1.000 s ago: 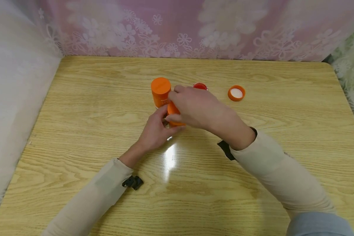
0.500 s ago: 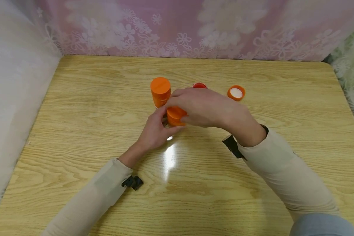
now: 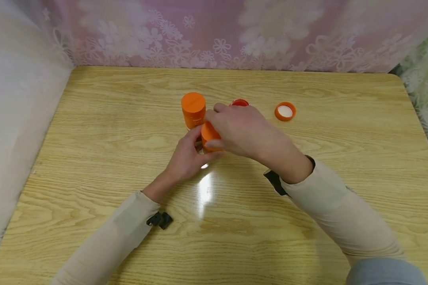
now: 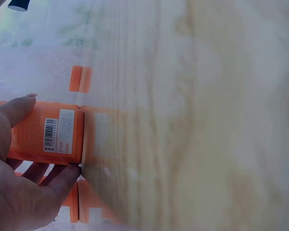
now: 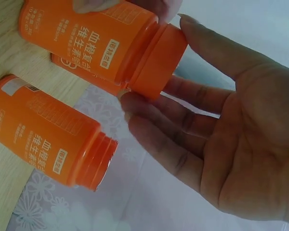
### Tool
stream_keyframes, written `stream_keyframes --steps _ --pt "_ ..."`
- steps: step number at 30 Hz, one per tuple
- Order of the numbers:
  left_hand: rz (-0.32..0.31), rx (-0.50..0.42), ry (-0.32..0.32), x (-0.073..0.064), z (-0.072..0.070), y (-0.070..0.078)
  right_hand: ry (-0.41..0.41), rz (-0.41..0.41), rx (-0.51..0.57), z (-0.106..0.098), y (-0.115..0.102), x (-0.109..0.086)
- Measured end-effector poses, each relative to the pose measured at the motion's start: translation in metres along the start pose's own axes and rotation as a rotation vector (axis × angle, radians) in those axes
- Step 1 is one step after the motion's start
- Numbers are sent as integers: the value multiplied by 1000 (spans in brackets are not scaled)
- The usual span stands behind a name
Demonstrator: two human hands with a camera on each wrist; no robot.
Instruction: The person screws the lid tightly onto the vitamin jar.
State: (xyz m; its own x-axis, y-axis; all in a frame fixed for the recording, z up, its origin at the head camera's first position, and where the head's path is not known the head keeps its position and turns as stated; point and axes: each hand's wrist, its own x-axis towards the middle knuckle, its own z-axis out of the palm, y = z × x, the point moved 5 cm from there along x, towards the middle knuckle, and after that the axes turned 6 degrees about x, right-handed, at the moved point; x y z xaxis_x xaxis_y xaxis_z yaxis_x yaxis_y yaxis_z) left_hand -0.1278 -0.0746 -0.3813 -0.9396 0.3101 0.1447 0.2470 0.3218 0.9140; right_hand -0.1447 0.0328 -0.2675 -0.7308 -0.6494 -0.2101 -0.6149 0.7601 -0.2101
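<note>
Bottle (image 5: 94, 41) stood upright; left hand (image 3: 187, 158) gripped it from left, right hand (image 3: 242, 132) pinched cap (image 5: 161, 62) on top from right.

Three orange bottles (image 3: 193, 109) (image 5: 96, 38) (image 5: 48, 130), one loose orange cap (image 3: 285, 111), two hands (image 3: 185, 158) (image 3: 240, 128), one table (image 3: 128, 111)

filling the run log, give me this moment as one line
left grip: holds front bottle; right grip: on its cap; open bottle: standing; loose cap: inside up; other capped bottle: standing
</note>
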Motion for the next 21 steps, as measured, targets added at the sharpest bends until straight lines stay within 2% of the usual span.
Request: stream_keyframes --steps 3,6,12,16,21 --pt "-2 1 -4 0 0 -1 1 -24 -15 0 1 -4" --pt "-26 10 -8 0 1 -3 4 -91 -5 -2 0 -8" --pt "-75 56 -3 0 -1 -5 -35 -198 83 -3 -2 -9" --pt "-76 50 -9 0 -1 -4 -51 -221 146 -1 0 -7" --pt "-54 36 -2 1 0 -4 -43 -194 159 1 -1 -4"
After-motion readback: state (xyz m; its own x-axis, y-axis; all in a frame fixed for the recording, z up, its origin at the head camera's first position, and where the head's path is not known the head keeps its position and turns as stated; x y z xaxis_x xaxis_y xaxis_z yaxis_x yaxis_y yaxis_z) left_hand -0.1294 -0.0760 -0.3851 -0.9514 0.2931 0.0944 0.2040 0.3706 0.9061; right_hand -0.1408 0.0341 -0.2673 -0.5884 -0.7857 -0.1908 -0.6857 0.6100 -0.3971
